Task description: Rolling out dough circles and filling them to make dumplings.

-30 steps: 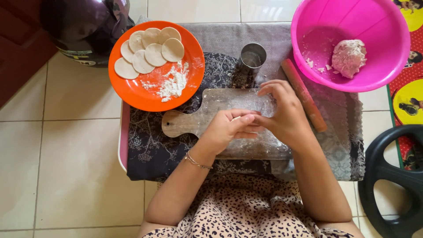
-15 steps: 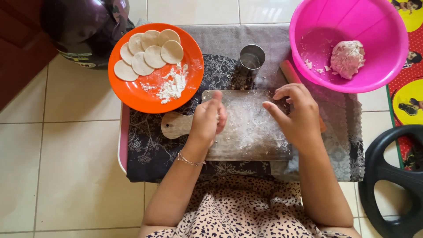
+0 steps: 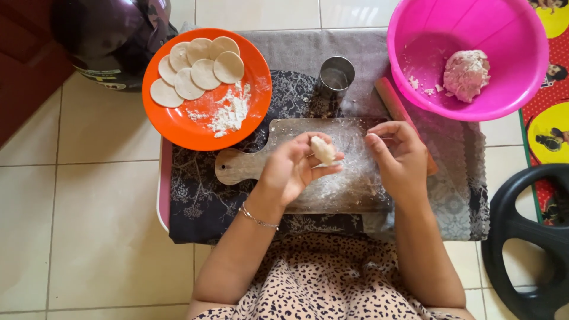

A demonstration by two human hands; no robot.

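Two bare hands are seen at the centre of the frame, above a floured wooden board (image 3: 349, 189) with a handle pointing left.

Left hand (image 3: 290, 169): palm turned up, fingers curled narrowly around a small pale lump of dough (image 3: 323, 150), which is held between fingertips and thumb just above the board. A thin bracelet (image 3: 258, 218) is worn at the wrist.

Right hand (image 3: 400, 157): held just right of the lump, not touching it; fingers loosely bent and slightly spread, nothing gripped.

Board: laid on a dark patterned cloth (image 3: 201, 195), itself spread over a low table with a pale rim (image 3: 161, 189) showing at the left.

Orange plate (image 3: 178, 124): upper left of the frame, partly over the cloth; six flat round dough discs (image 3: 192, 68) are overlapped on its upper part, and a heap of loose flour (image 3: 231, 112) is piled below them.

Metal cup (image 3: 336, 77): upright, just above the board.

Wooden rolling pin (image 3: 391, 101): laid slantwise at the board's upper right corner, partly hidden by the right hand.

Pink plastic basin (image 3: 515, 89): upper right; a larger mass of dough (image 3: 466, 74) is contained in it, with crumbs beside.

Black wheel-shaped object (image 3: 521, 237): lower right edge, on the tiled floor (image 3: 89, 237).
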